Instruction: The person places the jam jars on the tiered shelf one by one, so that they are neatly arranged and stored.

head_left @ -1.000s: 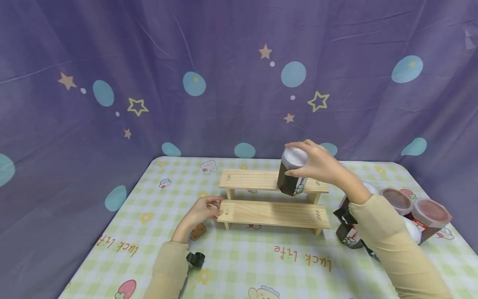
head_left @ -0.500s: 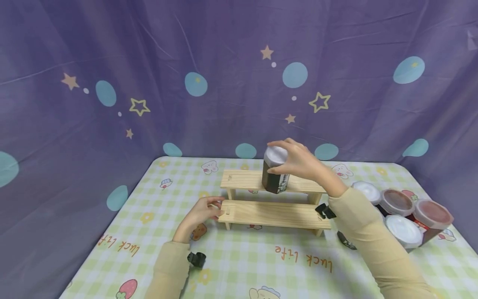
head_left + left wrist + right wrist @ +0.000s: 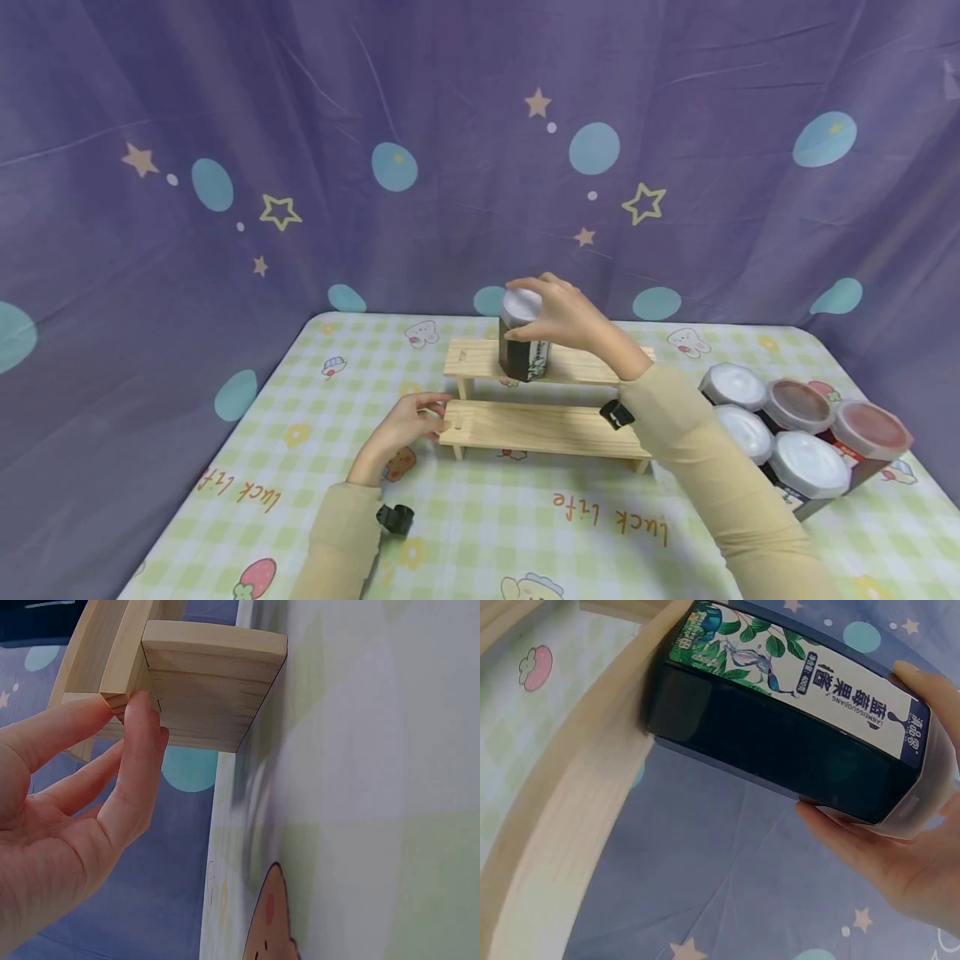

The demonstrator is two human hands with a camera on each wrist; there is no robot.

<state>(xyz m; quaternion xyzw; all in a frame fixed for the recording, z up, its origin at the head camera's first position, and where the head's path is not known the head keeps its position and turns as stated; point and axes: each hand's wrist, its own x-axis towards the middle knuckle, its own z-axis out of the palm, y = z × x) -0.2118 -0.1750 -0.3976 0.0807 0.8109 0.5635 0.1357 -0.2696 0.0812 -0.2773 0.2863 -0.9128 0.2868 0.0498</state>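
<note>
My right hand (image 3: 562,315) grips a dark, angular jam jar (image 3: 516,357) by its whitish lid, thumb on the near side. The label on the jam jar (image 3: 757,750) in the right wrist view shows leaves and blueberry-jam lettering. It stands upright over the top step of a two-step wooden shelf (image 3: 536,427), left of that step's middle, its base right at the board. My left hand (image 3: 401,429) holds the lower step's left end. In the left wrist view, the thumb and fingers of the left hand (image 3: 90,802) pinch the board's corner.
Several more jars stand together at the right of the table, some with whitish lids (image 3: 810,463) and others with reddish-brown tops (image 3: 870,425). A checked cloth (image 3: 465,517) covers the table. Behind it hangs a purple curtain (image 3: 450,233).
My right hand has carried the jam jar leftward along the top step, from near its right end to left of its middle. The left hand keeps its hold on the shelf.
</note>
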